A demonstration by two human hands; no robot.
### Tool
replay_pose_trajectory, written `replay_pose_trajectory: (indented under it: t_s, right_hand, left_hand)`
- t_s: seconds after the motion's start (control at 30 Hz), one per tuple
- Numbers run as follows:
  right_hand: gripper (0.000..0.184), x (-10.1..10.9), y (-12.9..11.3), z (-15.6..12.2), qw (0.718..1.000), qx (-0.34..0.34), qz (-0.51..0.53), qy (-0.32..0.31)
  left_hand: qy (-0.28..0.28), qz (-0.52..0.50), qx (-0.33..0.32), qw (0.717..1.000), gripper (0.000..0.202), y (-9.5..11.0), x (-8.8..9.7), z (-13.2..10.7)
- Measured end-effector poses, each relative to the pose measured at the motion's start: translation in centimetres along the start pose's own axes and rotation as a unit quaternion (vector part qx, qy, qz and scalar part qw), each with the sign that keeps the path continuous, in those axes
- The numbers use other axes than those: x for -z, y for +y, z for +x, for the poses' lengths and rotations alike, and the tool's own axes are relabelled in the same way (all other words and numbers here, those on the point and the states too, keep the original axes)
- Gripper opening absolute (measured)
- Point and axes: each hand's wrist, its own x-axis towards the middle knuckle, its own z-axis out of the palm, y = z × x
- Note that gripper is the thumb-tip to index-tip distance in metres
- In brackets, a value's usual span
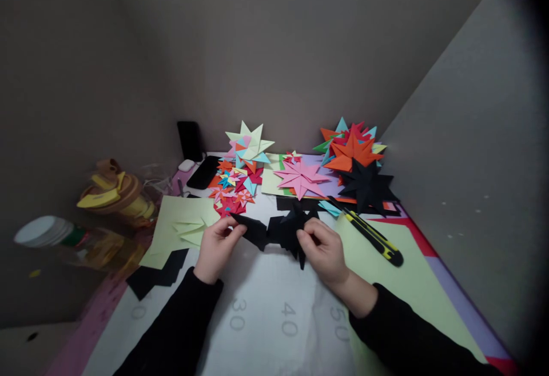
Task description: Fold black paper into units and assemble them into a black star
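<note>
Between finger and thumb, my left hand [218, 246] pinches a folded black paper piece [253, 230] by its outer end. My right hand [325, 248] grips a black paper star [286, 231], partly built, with several points sticking out. The inner end of the loose piece lies right by the star's left side; I cannot tell whether they are joined. Both are held over the white numbered mat [261, 336]. Near my left hand lie folded pale-green pieces [190, 230] on a pale-green sheet. A black and yellow utility knife [373, 238] rests right of my right hand.
Finished stars stand at the back: a pink star [301, 177], an orange star [354, 152], a black star [368, 186] and a pale-green star [253, 143]. Left are a bottle [98, 247], a brown-lidded cup [124, 196], black sheets [158, 273] and a phone [205, 172]. Grey walls enclose the table.
</note>
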Motion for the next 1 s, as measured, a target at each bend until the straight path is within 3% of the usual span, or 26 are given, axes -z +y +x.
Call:
replay_pose_trajectory:
  t_s: [0.13,0.23,0.47,0.53,0.63,0.7,0.8,1.0]
  right_hand:
    - [0.021,-0.1,1.4,-0.2,0.986,-0.076,0.146,0.037]
    - [0.018,-0.5,1.9,-0.3,0.961,-0.115,0.246,0.047]
    - [0.026,-0.2,1.1,0.6,0.945,-0.153,0.286,0.038]
    - [0.028,0.0,0.8,0.6,0.943,-0.144,0.298,-0.043]
    - [0.035,0.0,0.0,0.3,0.921,-0.102,0.29,-0.24]
    - [0.039,-0.1,-0.5,0.0,0.905,-0.073,0.278,-0.315]
    - [0.041,-0.3,-1.0,-0.3,0.903,-0.067,0.273,-0.324]
    - [0.042,-0.3,-1.5,-0.4,0.919,-0.037,0.248,-0.304]
  left_hand:
    - [0.074,0.042,-0.217,0.972,0.006,0.3,0.8,-0.5]
    - [0.072,0.098,-0.299,0.946,0.014,0.8,1.3,-0.9]
    - [-0.014,0.118,-0.313,0.942,0.02,0.7,1.5,-0.8]
    - [-0.029,0.099,-0.337,0.936,0.016,0.3,1.2,-0.7]
    - [-0.051,0.076,-0.362,0.928,0.02,-0.6,0.6,-0.9]
    - [-0.075,0.074,-0.355,0.929,0.025,-1.2,0.1,-1.0]
    - [-0.082,0.091,-0.299,0.946,0.029,-1.6,-0.6,-1.2]
    - [-0.016,0.104,-0.16,0.981,0.023,-0.6,-1.4,-1.5]
